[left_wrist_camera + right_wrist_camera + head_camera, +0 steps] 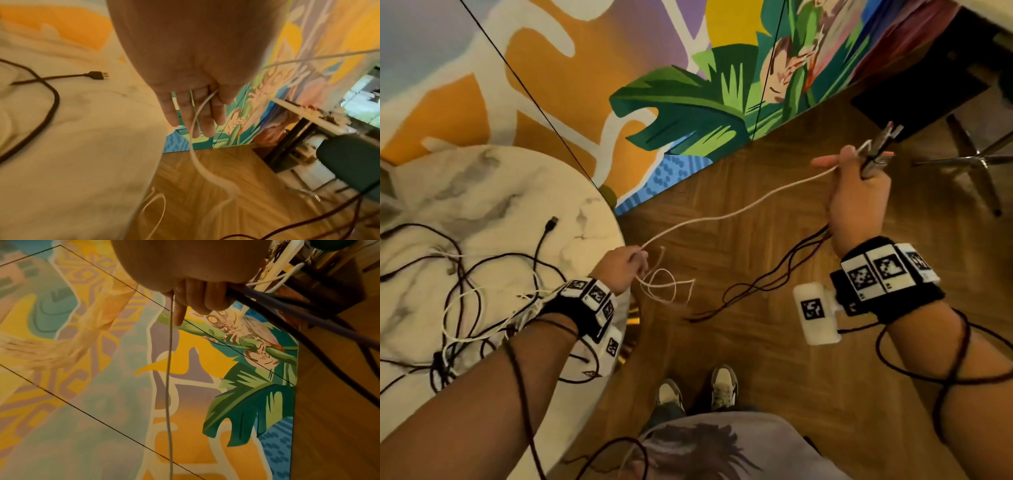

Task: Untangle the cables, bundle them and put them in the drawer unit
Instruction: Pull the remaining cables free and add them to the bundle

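Note:
A thin white cable (722, 216) stretches in the air between my two hands. My left hand (625, 265) pinches its lower part beside the table's edge, and loose white loops (667, 287) hang below. In the left wrist view the cable (193, 129) slips out between my fingers (207, 116). My right hand (859, 192), raised at the right, grips a bunch of dark cables (876, 150) together with the white one. Its forefinger (180, 313) sticks out beside the white cable (168, 386). Dark strands (774, 270) dangle from it toward the floor. More cables lie in a tangle (465, 301) on the marble table (500, 205).
A black USB plug (553, 221) lies on the round table. A painted mural wall (688, 85) stands behind, with wooden floor (756, 359) below. A chair's metal base (976, 161) is at the far right. My shoes (695, 394) are beside the table. No drawer unit shows.

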`<action>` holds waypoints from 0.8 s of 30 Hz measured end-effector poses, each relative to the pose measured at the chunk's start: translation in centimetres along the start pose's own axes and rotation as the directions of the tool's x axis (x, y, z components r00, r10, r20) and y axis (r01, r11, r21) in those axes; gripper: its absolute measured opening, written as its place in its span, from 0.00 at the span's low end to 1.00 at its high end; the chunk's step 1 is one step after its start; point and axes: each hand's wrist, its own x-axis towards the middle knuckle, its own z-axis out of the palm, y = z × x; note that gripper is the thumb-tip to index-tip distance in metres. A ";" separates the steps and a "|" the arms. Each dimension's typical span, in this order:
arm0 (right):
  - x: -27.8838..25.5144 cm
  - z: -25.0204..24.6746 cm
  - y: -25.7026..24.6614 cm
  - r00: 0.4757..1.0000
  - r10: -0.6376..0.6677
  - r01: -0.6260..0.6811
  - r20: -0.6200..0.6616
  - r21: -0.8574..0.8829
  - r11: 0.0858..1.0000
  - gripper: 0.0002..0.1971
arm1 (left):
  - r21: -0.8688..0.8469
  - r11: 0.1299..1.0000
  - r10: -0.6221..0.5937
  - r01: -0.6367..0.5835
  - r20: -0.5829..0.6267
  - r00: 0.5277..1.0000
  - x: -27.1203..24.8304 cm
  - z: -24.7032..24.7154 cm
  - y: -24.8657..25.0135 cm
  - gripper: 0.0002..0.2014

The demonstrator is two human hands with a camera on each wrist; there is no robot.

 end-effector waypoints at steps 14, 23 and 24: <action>-3.4 1.6 0.8 0.972 0.018 -0.041 0.236 0.095 0.995 0.24 | -0.060 0.976 0.201 -0.211 -0.137 0.970 -0.5 -1.2 6.5 0.19; -2.9 -1.5 1.2 0.934 0.067 0.015 0.350 -0.227 0.974 0.30 | -0.114 0.945 0.194 -0.306 -0.557 0.807 0.8 -3.7 6.4 0.17; -2.9 -1.8 1.0 0.934 0.069 0.009 0.352 -0.216 0.976 0.31 | -0.158 0.935 0.179 -0.317 -0.561 0.808 1.1 -3.1 6.6 0.17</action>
